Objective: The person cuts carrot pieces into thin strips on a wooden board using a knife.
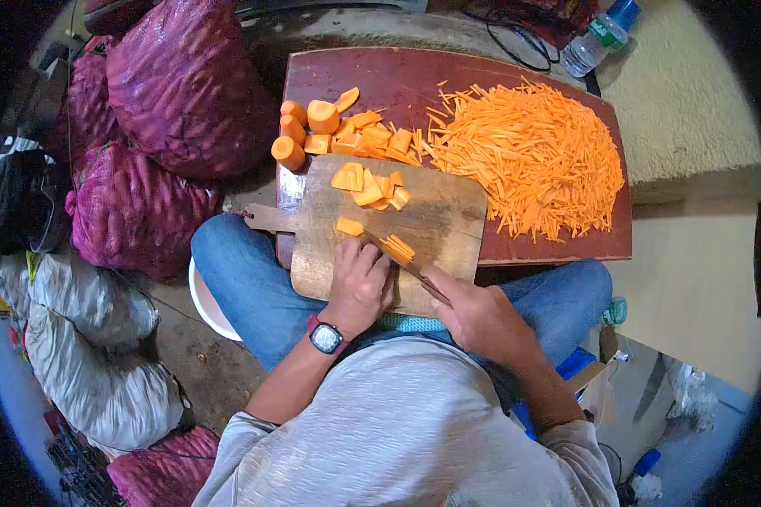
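A wooden cutting board [435,215] with a handle on its left side rests in front of me. My right hand [473,317] is closed round the handle of a knife [416,272], whose blade points up and left across the board. Beside the blade my left hand [362,275], with a watch [325,338] on the wrist, has its fingers curled down on the board. A carrot piece [349,226] shows at those fingertips. Several cut carrot sticks [398,247] lie against the far side of the blade. Farther up the board are carrot chunks [368,188].
Behind the board stands a red table [397,72] with a large heap of shredded carrot [533,160] and whole carrot sections [288,152]. Full pink mesh sacks [186,93] and white sacks [101,372] fill the left. A water bottle [600,38] is at the back right.
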The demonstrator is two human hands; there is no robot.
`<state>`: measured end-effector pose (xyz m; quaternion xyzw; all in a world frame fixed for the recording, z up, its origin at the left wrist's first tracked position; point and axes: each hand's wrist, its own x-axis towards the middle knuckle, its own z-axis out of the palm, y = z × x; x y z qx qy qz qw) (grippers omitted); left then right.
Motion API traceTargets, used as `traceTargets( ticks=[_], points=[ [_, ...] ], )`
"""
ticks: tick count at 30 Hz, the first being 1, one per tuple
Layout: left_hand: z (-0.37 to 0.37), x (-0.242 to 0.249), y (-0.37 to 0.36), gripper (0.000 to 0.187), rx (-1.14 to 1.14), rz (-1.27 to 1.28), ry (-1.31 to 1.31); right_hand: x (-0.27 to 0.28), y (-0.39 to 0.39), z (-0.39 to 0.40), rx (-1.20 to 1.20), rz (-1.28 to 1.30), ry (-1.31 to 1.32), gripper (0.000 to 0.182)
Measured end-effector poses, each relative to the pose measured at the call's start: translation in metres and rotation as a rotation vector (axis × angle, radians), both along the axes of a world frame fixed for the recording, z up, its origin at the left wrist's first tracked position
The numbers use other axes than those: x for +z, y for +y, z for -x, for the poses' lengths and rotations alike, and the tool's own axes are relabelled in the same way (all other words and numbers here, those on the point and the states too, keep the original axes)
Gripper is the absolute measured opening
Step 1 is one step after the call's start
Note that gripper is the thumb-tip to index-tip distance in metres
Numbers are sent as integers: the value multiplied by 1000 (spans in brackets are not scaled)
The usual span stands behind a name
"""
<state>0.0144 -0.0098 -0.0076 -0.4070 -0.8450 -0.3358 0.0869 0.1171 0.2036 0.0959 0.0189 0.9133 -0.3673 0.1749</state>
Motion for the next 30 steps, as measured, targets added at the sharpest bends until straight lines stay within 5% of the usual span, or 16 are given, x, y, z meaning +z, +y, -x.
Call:
traceTargets(
  ticks=[30],
  points=[
    [1, -5, 1, 23, 37, -77, -56, 11, 23, -15, -19, 9, 4, 42]
  ],
)
